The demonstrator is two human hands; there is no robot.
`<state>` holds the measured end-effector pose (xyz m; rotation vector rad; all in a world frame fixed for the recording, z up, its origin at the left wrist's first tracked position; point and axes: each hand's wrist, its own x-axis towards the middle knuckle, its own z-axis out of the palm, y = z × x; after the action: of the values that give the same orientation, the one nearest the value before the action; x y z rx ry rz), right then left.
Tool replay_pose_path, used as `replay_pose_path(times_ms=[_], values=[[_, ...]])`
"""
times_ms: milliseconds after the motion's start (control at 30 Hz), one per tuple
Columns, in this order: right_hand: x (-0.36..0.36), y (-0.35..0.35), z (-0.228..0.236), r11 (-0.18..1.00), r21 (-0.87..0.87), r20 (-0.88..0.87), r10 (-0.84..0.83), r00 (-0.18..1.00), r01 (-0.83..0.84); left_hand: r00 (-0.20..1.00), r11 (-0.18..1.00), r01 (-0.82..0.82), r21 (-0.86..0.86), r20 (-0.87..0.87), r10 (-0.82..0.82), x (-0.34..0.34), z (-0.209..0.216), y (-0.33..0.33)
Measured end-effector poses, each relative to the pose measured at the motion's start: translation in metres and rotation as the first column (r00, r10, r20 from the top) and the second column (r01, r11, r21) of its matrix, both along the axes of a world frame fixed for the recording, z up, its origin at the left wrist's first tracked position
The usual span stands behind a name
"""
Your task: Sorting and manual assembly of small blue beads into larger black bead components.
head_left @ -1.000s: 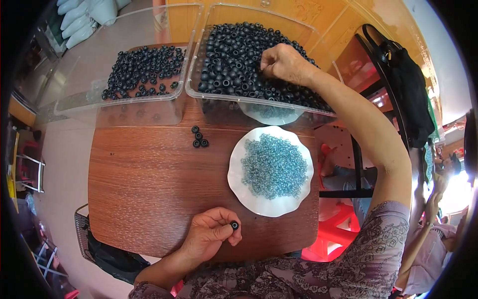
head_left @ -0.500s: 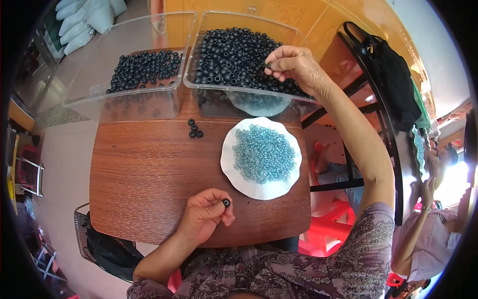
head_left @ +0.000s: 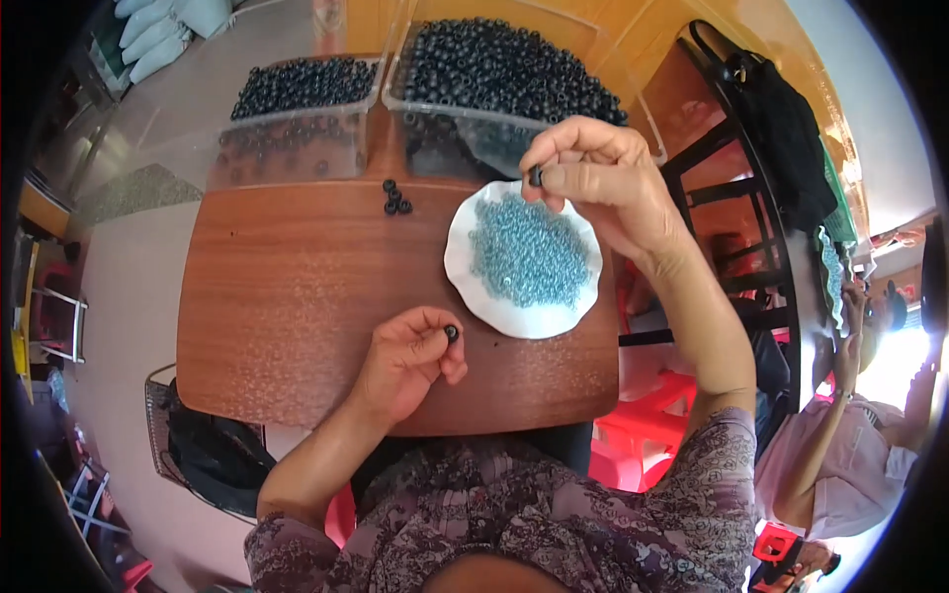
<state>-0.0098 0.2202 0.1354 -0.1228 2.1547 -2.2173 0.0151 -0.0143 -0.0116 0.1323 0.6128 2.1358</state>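
Observation:
Between the thumb and fingers of my left hand point(head_left: 410, 361) is a round black bead point(head_left: 452, 334) with a hole, held over the near part of the table. My right hand point(head_left: 603, 188) pinches another black bead point(head_left: 536, 176) above the far right edge of a white scalloped plate point(head_left: 465, 272). Many small clear blue beads point(head_left: 534, 252) are heaped on that plate. A little cluster of black beads point(head_left: 398, 207) lies on the wood left of the plate. The right clear plastic bin point(head_left: 494, 116) holds a large pile of black beads point(head_left: 504, 69).
Another clear bin point(head_left: 287, 148) with fewer black beads stands at the back left of the wooden table point(head_left: 287, 287). To the right are a black-framed rack point(head_left: 732, 188) with a black bag point(head_left: 781, 148) and a red stool point(head_left: 647, 420). Another person point(head_left: 840, 455) sits at far right.
My right hand has come back from the right bin toward me, carrying a black bead over the plate. My left hand keeps its bead. The whole view has shifted, so the table sits higher.

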Motion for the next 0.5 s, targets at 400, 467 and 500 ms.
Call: replay_pose_path(times_ms=[400, 467, 500], values=[[0.06, -0.035, -0.039, 0.971, -0.238, 0.054, 0.0, 0.999, 0.013, 1.0, 0.999, -0.016, -0.031, 0.001, 0.016, -0.002, -0.001, 0.0], [0.068, -0.038, -0.048, 0.979, -0.204, 0.016, -0.024, 1.0, 0.026, 1.0, 1.0, -0.014, -0.012, 0.02, 0.014, 0.0, 0.002, 0.0], [0.072, -0.039, -0.052, 0.985, -0.165, -0.033, -0.047, 0.998, 0.041, 0.999, 1.0, -0.018, -0.017, 0.026, 0.019, 0.003, 0.004, 0.0]])
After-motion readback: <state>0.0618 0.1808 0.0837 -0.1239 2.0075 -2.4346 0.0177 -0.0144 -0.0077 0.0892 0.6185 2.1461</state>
